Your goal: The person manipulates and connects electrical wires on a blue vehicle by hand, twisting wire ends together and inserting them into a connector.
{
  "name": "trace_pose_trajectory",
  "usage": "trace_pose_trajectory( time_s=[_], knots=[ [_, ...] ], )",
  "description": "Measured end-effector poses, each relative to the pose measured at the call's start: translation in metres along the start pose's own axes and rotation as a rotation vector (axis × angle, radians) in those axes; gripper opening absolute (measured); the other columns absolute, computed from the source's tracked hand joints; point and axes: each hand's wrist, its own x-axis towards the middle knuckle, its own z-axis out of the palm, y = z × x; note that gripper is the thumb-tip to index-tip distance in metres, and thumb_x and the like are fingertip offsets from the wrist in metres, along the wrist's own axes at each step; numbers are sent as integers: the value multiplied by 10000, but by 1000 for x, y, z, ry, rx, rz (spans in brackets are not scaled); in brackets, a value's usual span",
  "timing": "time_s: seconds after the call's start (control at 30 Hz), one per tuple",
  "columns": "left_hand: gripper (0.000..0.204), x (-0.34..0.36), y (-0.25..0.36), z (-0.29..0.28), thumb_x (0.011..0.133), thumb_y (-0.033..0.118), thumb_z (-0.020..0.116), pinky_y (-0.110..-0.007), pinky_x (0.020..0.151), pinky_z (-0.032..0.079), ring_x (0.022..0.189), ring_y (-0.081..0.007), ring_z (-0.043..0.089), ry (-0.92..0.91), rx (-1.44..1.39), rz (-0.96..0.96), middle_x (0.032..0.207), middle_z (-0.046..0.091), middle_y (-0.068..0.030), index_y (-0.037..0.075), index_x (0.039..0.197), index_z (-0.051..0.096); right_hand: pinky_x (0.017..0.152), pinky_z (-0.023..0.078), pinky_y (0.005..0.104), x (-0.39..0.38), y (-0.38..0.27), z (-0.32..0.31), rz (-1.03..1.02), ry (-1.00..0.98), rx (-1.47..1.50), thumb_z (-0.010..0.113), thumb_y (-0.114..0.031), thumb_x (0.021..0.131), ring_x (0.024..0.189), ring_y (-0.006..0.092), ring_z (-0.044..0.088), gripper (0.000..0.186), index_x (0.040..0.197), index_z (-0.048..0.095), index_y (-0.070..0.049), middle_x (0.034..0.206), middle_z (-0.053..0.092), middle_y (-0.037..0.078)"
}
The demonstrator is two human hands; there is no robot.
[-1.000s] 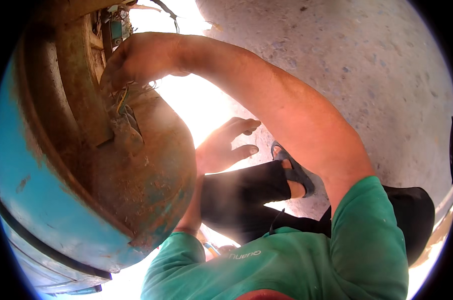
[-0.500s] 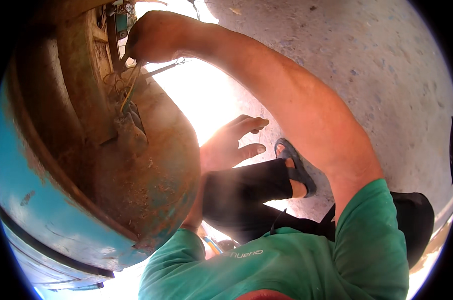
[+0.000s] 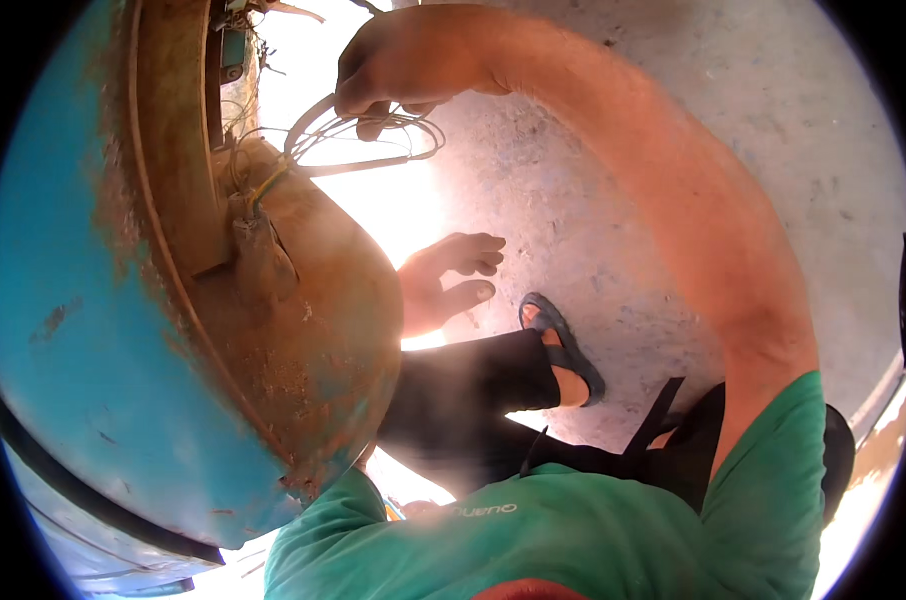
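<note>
Up near the top of the head view, my right hand (image 3: 398,70) is closed on a loose coil of thin wires (image 3: 413,150). The loops hang out to the side of a rusty, blue-painted metal housing (image 3: 283,370). At their other end the wires run toward a yellow-sheathed lead (image 3: 266,187) and a dusty grey fitting (image 3: 261,250) inside the housing. Below the coil, my left hand (image 3: 453,275) reaches out past the housing's rounded edge. Its fingers are apart and slightly bent, with nothing in them. The housing hides most of my left forearm.
A small teal part (image 3: 234,52) with stray wires sits deeper in the housing's frame. The blue outer shell (image 3: 63,330) fills the left side. My sandalled foot (image 3: 568,355) rests on the rough concrete floor (image 3: 613,300). Strong glare washes out the ground beside the housing.
My right hand has moved rightward, away from the housing, and the coil of wires now shows in it. My left hand has shifted slightly left. The view has also shifted.
</note>
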Motion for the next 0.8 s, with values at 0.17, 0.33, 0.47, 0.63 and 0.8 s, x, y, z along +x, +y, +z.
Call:
trace_pose_trajectory(
  time_s=[0.17,0.33,0.47,0.63,0.8],
  knots=[
    [495,10,-10,33,927,195,661,-370,965,461,1129,-232,611,143,-331,74,1252,632,-136,-26,1343,509,603,426,334,-20,-33,-28,26,-94,-328,582,-298,932,696,152,548,264,936,751,-96,828,692,31],
    [538,4,2,42,945,247,637,-359,958,458,1155,-244,612,335,-357,256,1237,636,-154,-37,1370,469,807,458,392,1,-15,-13,-391,-69,-559,609,-252,879,891,232,593,226,962,726,-78,985,695,114],
    [494,24,15,18,1027,303,522,-368,893,504,973,-258,677,636,-422,487,1176,639,-182,-52,1361,444,802,483,380,-2,-7,-17,-614,25,-749,611,-201,842,906,241,616,196,938,713,-63,996,698,119],
    [608,52,17,-1,1040,435,455,-390,844,515,890,-274,672,779,-592,565,1178,612,-216,-24,1416,323,791,498,410,-15,-20,-22,-409,48,-723,626,-97,747,862,306,637,151,864,701,-36,933,696,152],
    [589,60,19,-7,1034,417,474,-421,810,519,838,-293,671,765,-765,615,1139,629,-208,21,1436,305,792,513,412,-32,-11,-14,-219,219,-686,606,-158,807,867,305,669,197,892,731,-32,938,713,186]
  ],
)
